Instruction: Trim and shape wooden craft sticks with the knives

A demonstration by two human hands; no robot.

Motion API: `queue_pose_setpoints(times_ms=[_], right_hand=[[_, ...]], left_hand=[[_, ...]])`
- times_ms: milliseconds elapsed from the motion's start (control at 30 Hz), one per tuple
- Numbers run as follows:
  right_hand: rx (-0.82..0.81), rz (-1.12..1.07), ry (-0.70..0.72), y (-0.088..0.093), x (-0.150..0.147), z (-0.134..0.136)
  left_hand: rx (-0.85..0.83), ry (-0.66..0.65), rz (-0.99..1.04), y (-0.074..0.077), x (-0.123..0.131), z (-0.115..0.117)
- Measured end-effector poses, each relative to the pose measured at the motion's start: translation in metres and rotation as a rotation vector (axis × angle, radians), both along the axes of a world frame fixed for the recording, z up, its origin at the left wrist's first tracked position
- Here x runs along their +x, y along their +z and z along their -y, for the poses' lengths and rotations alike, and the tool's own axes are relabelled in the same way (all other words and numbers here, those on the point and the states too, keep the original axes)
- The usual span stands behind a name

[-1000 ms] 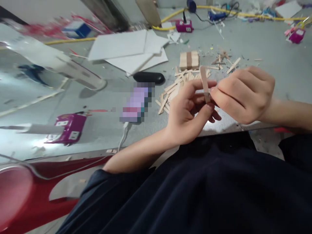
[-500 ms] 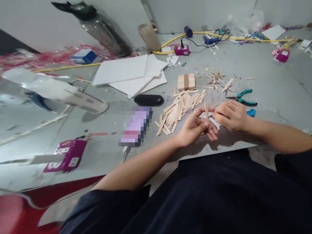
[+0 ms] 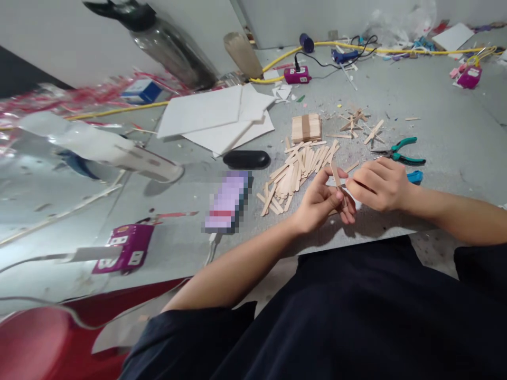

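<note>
My left hand [image 3: 322,203] and my right hand [image 3: 376,184] meet over the grey floor, both pinching one upright wooden craft stick [image 3: 336,174] between thumb and fingers. Just beyond the hands lies a loose pile of craft sticks [image 3: 295,171]. A small glued block of sticks [image 3: 306,127] stands behind the pile. Scattered stick offcuts [image 3: 358,121] lie further back to the right. Teal-handled pliers [image 3: 400,153] rest on the floor beside my right hand.
A black case [image 3: 246,159] and a phone [image 3: 227,200] lie left of the pile. White sheets [image 3: 214,113] lie behind them. Purple power strips [image 3: 124,253] [image 3: 297,75], a yellow cable [image 3: 396,50] and a large clear bottle [image 3: 103,150] surround the work spot.
The view has pulled back and tilted, showing more of the floor. Both hands have dropped closer to the floor with the stick still held between them.
</note>
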State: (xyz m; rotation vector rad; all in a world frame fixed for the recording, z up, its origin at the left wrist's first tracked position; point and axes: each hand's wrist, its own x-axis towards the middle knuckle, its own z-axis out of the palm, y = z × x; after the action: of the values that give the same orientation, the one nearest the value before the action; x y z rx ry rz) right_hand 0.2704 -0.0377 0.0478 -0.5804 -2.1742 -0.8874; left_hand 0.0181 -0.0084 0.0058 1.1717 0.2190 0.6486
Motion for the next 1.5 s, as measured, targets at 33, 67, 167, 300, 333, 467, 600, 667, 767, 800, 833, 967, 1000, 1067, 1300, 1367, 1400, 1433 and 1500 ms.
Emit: queue_pose_setpoints(times_ms=[33,67,167,300,333,467,600,667,767,800,833,967,1000,1067,1300,1367,1400,1433,1500], right_hand=[[-0.01,0.004,0.008,0.001,-0.001,0.001],[-0.016,0.011,0.011,0.002,-0.001,0.001],[0.046,0.066,-0.038,0.001,-0.001,0.004],[0.121,0.15,-0.165,-0.002,-0.003,0.007],[0.103,0.151,-0.168,-0.004,-0.003,0.007],[-0.023,0.137,-0.153,-0.008,-0.005,0.008],[-0.052,0.178,-0.202,-0.009,-0.008,0.009],[-0.057,0.193,-0.193,-0.008,-0.008,0.009],[-0.05,0.232,-0.207,-0.006,-0.006,0.01],[-0.053,0.242,-0.209,-0.005,-0.005,0.011],[-0.06,0.244,-0.2,-0.005,-0.005,0.011],[-0.091,0.219,-0.151,-0.003,-0.004,0.012],[-0.098,0.226,-0.166,-0.003,-0.005,0.012],[-0.121,0.256,-0.224,-0.005,-0.005,0.011],[-0.221,0.205,-0.277,-0.022,-0.003,0.004],[-0.327,0.198,-0.297,-0.02,-0.005,0.006],[-0.403,0.209,-0.325,-0.016,-0.006,0.008],[-0.496,0.223,-0.368,-0.012,-0.008,0.01],[-0.627,0.268,-0.42,0.0,-0.011,0.014]], left_hand=[[0.018,0.008,-0.017,-0.001,0.0,-0.001],[0.04,0.017,-0.031,-0.001,-0.001,-0.002],[0.121,0.053,-0.056,-0.005,-0.001,-0.004],[0.217,0.134,-0.107,-0.009,-0.001,-0.007],[0.231,0.156,-0.127,-0.009,-0.001,-0.007],[0.257,0.235,-0.224,-0.01,0.001,-0.004],[0.292,0.3,-0.244,-0.016,0.004,-0.005],[0.32,0.344,-0.26,-0.02,0.006,-0.006],[0.378,0.416,-0.325,-0.025,0.009,-0.008],[0.39,0.432,-0.347,-0.026,0.01,-0.008],[0.396,0.444,-0.365,-0.026,0.011,-0.008],[0.432,0.494,-0.421,-0.023,0.014,-0.007],[0.466,0.51,-0.435,-0.022,0.014,-0.007],[0.545,0.538,-0.456,-0.019,0.015,-0.009],[0.687,0.516,-0.492,-0.01,0.015,-0.014],[0.692,0.55,-0.533,-0.009,0.015,-0.012],[0.69,0.574,-0.547,-0.008,0.015,-0.011],[0.684,0.59,-0.552,-0.008,0.016,-0.011],[0.632,0.573,-0.524,-0.008,0.018,-0.012]])
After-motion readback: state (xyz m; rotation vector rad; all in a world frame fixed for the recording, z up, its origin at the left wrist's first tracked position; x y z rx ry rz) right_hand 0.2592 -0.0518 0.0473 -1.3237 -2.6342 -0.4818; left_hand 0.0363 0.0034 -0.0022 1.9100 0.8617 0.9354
